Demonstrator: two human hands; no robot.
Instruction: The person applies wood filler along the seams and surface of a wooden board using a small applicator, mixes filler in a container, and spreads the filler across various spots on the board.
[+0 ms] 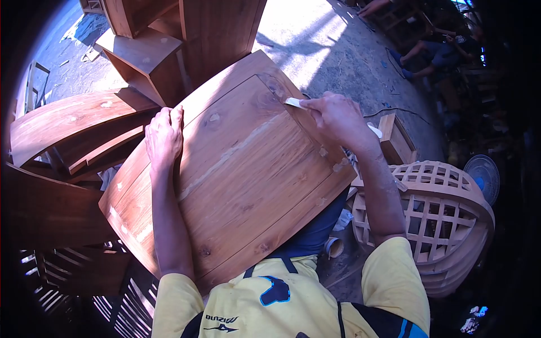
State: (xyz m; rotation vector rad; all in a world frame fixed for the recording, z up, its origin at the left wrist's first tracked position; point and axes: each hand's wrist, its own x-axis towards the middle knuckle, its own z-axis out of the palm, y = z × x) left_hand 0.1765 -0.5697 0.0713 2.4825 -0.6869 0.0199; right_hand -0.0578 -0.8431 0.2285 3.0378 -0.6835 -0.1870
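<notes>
A large wooden panel [242, 163] lies tilted across my lap, with thin grooves, knots and pale filler-like patches on its face. My left hand [165, 134] is closed over its left edge, steadying it. In my right hand [337, 119] is a narrow putty knife [294, 102] with a whitish blade. The blade tip touches the panel or hovers just above it, near a dark knot [275, 88] at the upper right edge. My fingers hide most of the tool's grip.
Curved wooden furniture parts [73, 124] and a box-like cabinet [146, 50] stand at the left. On the right are a slatted wooden lattice frame [431, 219], a fan [483, 176] and a small wooden box [396, 138]. Another person [439, 53] sits at the upper right.
</notes>
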